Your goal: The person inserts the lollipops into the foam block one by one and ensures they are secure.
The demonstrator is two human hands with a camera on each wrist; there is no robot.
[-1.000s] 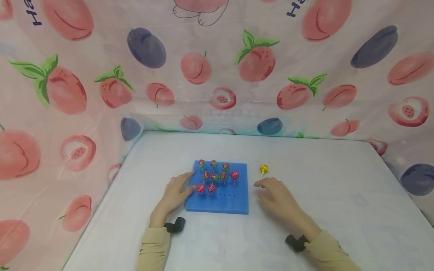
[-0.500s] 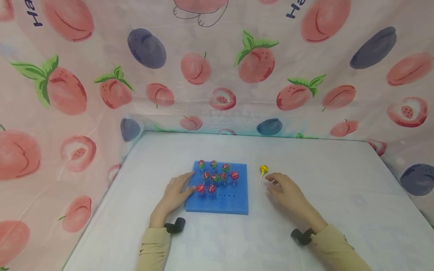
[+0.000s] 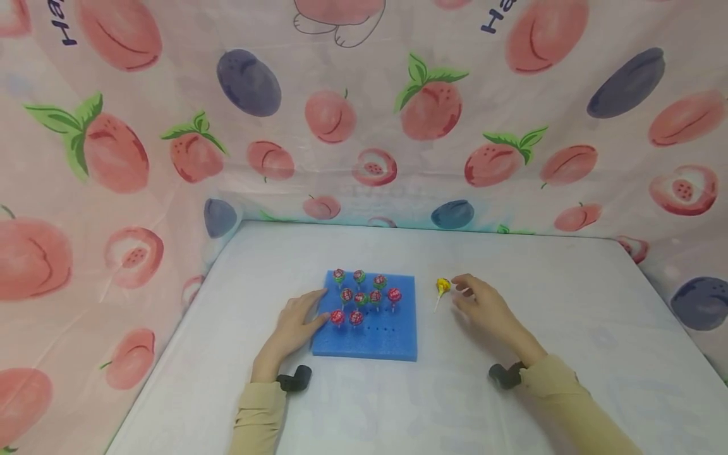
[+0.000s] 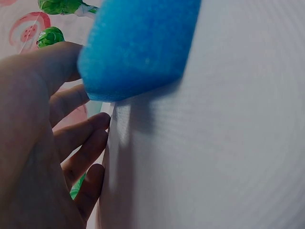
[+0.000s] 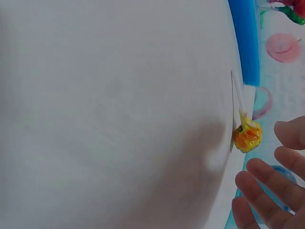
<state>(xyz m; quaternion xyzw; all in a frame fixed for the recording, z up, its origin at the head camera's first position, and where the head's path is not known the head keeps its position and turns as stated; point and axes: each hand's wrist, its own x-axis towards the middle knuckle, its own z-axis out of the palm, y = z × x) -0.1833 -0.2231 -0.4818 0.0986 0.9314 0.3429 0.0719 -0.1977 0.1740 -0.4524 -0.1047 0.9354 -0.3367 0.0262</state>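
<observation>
A blue foam board (image 3: 364, 346) lies on the white table, with several red and green wrapped lollipops (image 3: 356, 318) standing upright in its holes. My left hand (image 3: 292, 325) rests against the board's left edge, thumb near the front-left lollipop; in the left wrist view its fingers (image 4: 76, 138) are loosely bent beside the blue foam (image 4: 138, 52). To the right of the board a yellow-wrapped lollipop (image 3: 443, 286) lies on the table, its white stick pointing toward the front. Just right of it hovers my right hand (image 3: 489, 309), fingers relaxed and apart from the candy (image 5: 248, 137).
Small bare holes (image 3: 381, 328) show in the front right part of the board. The white tabletop (image 3: 569, 303) spreads to the right and front. Behind and at the left rises a peach-patterned cloth (image 3: 273, 158). A black camera is strapped on each wrist.
My right hand has moved right and away from me, from beside the stick's lower end to beside the yellow lollipop's head. The left hand and the board have stayed in place.
</observation>
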